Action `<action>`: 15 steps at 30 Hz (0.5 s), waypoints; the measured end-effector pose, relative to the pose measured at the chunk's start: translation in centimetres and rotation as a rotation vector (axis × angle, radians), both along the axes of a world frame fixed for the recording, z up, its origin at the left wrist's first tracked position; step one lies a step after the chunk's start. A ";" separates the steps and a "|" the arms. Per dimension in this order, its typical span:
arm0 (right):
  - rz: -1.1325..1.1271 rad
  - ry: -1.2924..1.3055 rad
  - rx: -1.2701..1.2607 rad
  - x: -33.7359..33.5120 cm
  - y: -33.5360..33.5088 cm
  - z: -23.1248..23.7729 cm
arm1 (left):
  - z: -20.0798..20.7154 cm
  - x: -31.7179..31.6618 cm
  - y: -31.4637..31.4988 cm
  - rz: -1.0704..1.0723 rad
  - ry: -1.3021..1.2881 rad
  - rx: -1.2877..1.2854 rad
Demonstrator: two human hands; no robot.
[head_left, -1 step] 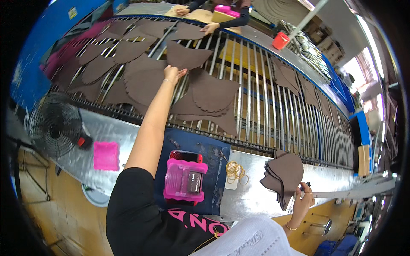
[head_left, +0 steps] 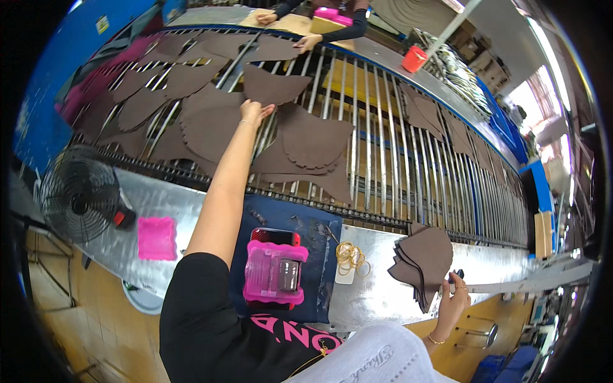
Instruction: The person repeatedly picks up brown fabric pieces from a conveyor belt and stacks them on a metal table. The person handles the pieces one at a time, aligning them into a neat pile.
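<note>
Nothing moved; left hand (head_left: 254, 113) spread on brown piece (head_left: 211, 127); right hand (head_left: 452, 300) pinching stack (head_left: 424, 262).

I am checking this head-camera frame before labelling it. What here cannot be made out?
- Head view: left hand lies flat on the brown pieces; whether it grips one is unclear.
- Right hand holds a brown stack; the number of pieces is too small to count.
- Far hands: body cut off by the top edge.

A black fan (head_left: 80, 195), pink tray (head_left: 156, 238), rubber bands (head_left: 352, 256) and red cup (head_left: 414, 59).
</note>
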State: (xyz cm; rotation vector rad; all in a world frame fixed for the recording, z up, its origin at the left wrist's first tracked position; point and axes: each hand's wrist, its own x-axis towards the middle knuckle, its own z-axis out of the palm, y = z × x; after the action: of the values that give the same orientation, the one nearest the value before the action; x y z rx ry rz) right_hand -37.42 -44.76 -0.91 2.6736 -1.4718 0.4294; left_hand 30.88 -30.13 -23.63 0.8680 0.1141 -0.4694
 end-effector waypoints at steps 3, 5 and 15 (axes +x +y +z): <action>-0.053 0.029 -0.042 -1.3 0.8 0.2 | 0.0 -1.5 -2.3 0.061 0.018 0.059; -0.040 -0.025 -0.023 -2.0 0.2 -0.3 | -0.4 -0.5 -1.0 -0.058 0.028 -0.020; -0.448 -0.084 0.179 -10.8 -12.1 -17.1 | 8.5 -11.1 6.5 -0.619 -0.162 0.391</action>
State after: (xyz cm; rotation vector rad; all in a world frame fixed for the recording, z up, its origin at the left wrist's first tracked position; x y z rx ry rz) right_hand -48.26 -56.82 -18.03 2.3553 -2.1526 0.3933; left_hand 19.81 -23.58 -15.16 1.3268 -0.2282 -0.9717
